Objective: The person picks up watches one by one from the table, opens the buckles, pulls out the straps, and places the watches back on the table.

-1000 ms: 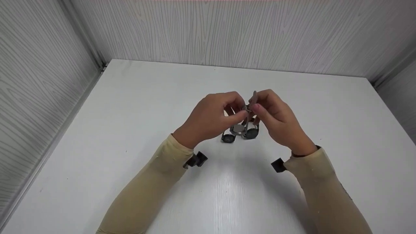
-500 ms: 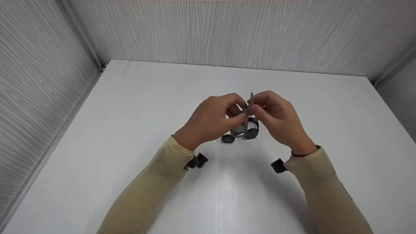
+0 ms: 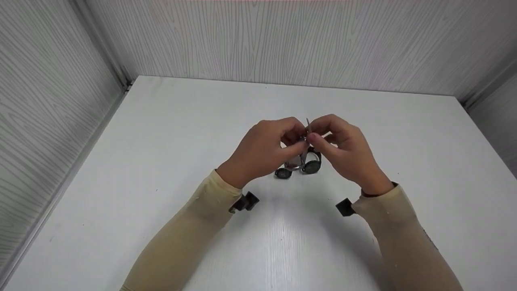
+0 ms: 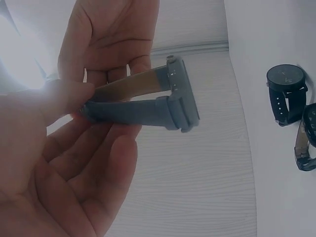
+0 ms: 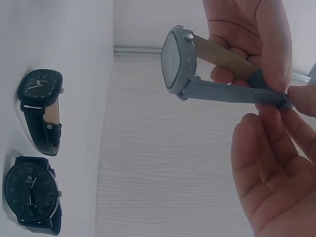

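Note:
A grey wristwatch hangs between both hands, its strap bent into a loop with a tan inner side. My left hand pinches the strap near the buckle between thumb and fingers. Close against it, my right hand pinches the strap's free end, whose tip sticks up above the fingertips in the head view. The buckle is mostly covered by fingers, so how far the strap passes through it cannot be made out. In the head view the watch's case dangles below the hands.
Below the hands, two black watches stand on the white table: a round-faced one and a squarish one. Wood-grain panels close off the back and left. A small black block sits at the right cuff.
The strap's tip has swung left and turned edge-on. My right hand has shifted slightly left, nearer the left hand, which stays almost still. The watch's case has turned a little.

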Available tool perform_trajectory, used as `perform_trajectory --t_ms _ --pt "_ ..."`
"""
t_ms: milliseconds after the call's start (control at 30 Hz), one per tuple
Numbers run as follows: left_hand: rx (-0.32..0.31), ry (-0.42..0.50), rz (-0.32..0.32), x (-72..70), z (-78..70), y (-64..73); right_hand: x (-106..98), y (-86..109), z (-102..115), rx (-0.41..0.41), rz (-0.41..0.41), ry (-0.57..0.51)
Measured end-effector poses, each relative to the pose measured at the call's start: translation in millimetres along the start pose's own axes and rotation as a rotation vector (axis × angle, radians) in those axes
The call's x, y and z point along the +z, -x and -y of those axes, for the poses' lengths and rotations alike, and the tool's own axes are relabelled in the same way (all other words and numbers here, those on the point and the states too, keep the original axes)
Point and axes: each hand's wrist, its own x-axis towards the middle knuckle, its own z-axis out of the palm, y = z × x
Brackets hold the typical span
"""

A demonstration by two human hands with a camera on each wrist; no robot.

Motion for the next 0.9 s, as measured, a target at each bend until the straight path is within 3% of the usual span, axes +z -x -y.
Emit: perform_trajectory --t_ms 567,900 --pt "-0.006 -0.018 0.009 1.5 -0.9 0.4 3.9 0.2 -5.4 -0.019 -0.021 -0.068" --pt "-0.009 -0.019 0.033 4.1 0.0 0.2 5.6 0.6 -4.5 0.05 0.0 -0.112"
